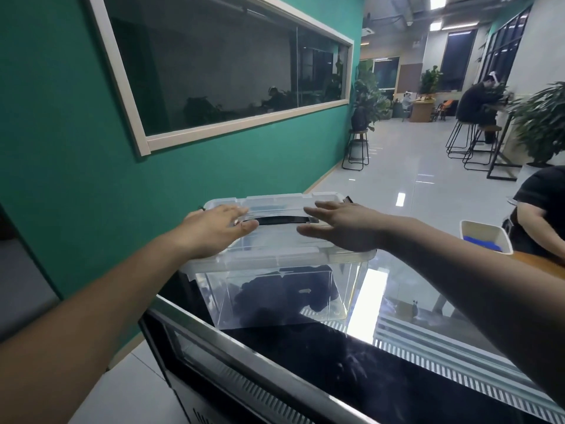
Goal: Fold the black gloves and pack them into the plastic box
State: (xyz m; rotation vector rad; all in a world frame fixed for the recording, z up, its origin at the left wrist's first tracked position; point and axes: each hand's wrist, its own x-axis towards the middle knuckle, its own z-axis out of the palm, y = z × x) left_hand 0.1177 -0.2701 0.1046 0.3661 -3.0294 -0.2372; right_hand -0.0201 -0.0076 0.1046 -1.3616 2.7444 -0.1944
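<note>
Already packed: the gloves [284, 296] lie as a dark bundle on the floor of the clear box [275, 289], seen through its near wall. How neatly they are folded cannot be judged through the plastic. The box stands on a glossy black counter [305, 356], near its far left corner, beside the green wall [76, 185].

Lid [275, 240] is on the box. Its black handle [282, 221] lies flat along the middle of the top.

Left hand [214, 231]: open, fingers spread, palm down on the left half of the lid, thumb tip just at the handle's left end. Right hand [339, 229]: open, palm down on the right half, fingers reaching toward the handle's right end. Hands apart, one on each side of the handle; neither grips anything. Whether the palms press or merely rest cannot be told.

Step, as judged: closing. Folding and packing look done; the hands are placed to seat the lid.

Next move, as judged: even downward pressure on both sides so the lid sits level on the rim, then a check of the edges. Any side latches are not clearly visible, so their state is unknown.

Off to the right, well apart: a white bin [486, 237] with something blue inside. Not part of the task.
</note>
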